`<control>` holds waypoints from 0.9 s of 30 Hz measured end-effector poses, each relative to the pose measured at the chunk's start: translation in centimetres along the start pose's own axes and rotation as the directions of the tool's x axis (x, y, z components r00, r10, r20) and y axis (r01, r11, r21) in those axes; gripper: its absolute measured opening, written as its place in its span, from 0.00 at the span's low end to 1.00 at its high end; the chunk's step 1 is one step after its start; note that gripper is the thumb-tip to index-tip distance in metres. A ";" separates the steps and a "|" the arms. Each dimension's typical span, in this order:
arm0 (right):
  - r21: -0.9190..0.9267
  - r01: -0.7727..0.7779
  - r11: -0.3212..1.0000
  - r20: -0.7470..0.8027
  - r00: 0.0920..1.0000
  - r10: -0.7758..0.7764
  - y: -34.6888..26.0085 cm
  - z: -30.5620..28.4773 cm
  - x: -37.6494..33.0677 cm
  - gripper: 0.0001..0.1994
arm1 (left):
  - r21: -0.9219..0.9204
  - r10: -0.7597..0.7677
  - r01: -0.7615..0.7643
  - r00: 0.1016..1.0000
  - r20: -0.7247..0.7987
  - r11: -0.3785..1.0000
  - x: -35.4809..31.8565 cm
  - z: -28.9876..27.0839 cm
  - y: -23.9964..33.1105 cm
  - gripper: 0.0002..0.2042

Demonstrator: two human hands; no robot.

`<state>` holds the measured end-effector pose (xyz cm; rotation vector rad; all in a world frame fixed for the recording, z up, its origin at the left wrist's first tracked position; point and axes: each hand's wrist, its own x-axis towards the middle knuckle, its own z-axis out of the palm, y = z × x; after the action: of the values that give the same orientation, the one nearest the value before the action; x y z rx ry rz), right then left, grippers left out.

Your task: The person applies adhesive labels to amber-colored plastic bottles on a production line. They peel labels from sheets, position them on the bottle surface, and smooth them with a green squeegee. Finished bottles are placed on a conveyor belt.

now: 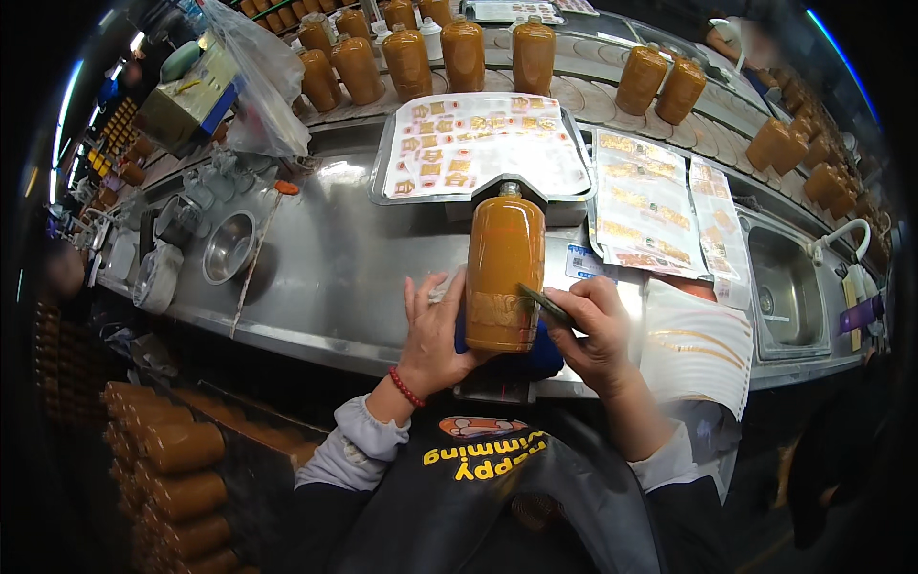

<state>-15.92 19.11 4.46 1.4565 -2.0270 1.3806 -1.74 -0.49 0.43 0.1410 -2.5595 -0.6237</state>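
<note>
A glossy brown bottle (pixel 507 253) lies in front of me, its neck in a dark angular bracket (pixel 510 182) and its base toward me. A band of gold decoration runs round its lower part. My left hand (pixel 432 330) is at the bottle's left side, thumb by the base, with a crumpled white cloth (pixel 445 286) tucked among its fingers. Pinched in my right hand (pixel 595 330) is a thin dark scraper-like blade (pixel 543 302), whose tip meets the bottle's right side. Blue padding (pixel 543 356) shows beneath the bottle.
Beyond the bracket lies a tray (pixel 384 182) of decal sheets; more sheets (pixel 643 206) lie to its right. A sink (pixel 789 287) is at right, a metal bowl (pixel 229 249) at left. Brown bottles (pixel 464 57) line the conveyor behind; others (pixel 182 478) are stacked lower left.
</note>
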 end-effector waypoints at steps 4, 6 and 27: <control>0.260 0.149 0.954 0.225 0.951 -0.210 -2.4 -0.5 0.5 0.17 | 0.104 0.043 -0.046 0.999 0.033 0.993 0.1 -0.7 0.2 0.50; 0.189 -0.022 0.982 0.165 0.986 -0.010 -1.8 -0.8 0.1 0.17 | 0.105 0.066 -0.066 0.998 -0.001 0.992 0.3 -1.1 0.6 0.51; 0.119 0.094 0.988 0.256 0.959 -0.122 -2.9 -0.2 -0.1 0.19 | 0.093 0.046 -0.042 0.998 -0.045 0.995 1.0 -0.8 1.3 0.56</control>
<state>-13.45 19.20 6.06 1.8552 -2.0147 1.3282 -2.15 0.09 2.07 0.1285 -2.5395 -0.4804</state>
